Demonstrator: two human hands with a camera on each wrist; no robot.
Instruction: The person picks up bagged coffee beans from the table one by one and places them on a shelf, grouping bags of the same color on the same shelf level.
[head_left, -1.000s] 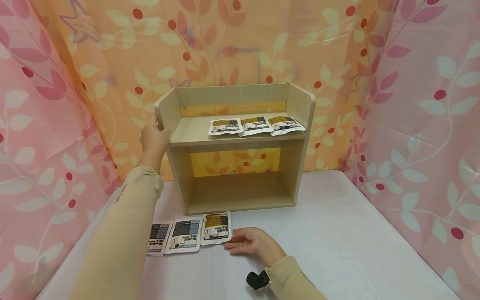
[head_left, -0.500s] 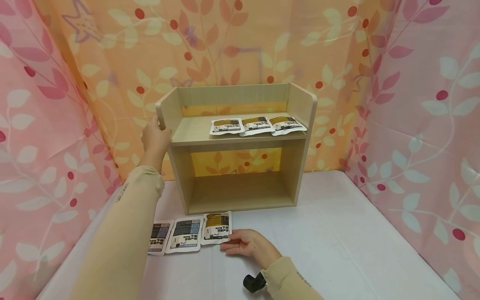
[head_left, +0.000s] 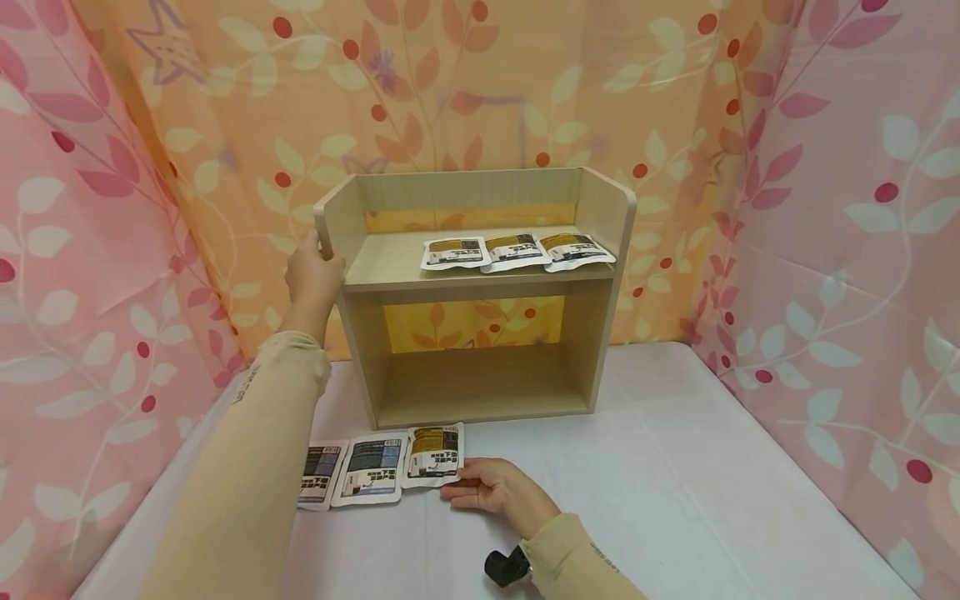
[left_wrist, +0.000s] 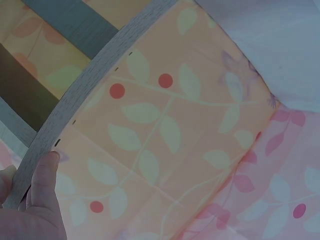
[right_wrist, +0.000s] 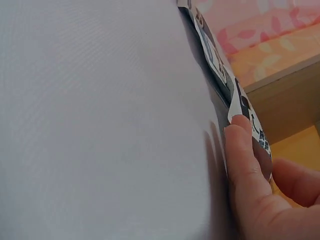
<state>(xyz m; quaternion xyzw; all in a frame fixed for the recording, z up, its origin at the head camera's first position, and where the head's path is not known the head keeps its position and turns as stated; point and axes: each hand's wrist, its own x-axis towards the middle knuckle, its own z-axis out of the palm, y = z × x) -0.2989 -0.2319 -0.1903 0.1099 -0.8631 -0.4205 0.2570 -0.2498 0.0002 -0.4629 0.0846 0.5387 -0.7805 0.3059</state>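
Here we have the left hand (head_left: 313,275) up at the wooden shelf unit (head_left: 480,284), fingers and thumb bent round the front edge of its left side panel (head_left: 342,218), gripping it. Down on the white-covered table (head_left: 652,483), our right hand (head_left: 502,492) lies with its fingers mostly extended, fingertips touching the lower right corner of a gold-labelled packet (head_left: 435,452); we see the thumb apart from those fingers, no firm hold on the packet. That packet lies flat just before the shelf unit's bottom front edge, at the right end of a row of three. To its left we've got a blue-labelled packet (head_left: 370,468), then a dark-labelled packet (head_left: 318,473) partly hidden by the left sleeve (head_left: 247,467). Up top, we spot three gold-labelled pouches (head_left: 514,251) side by side along the upper board's front edge, reaching toward its right front corner. The unit itself stands toward the table's back edge.
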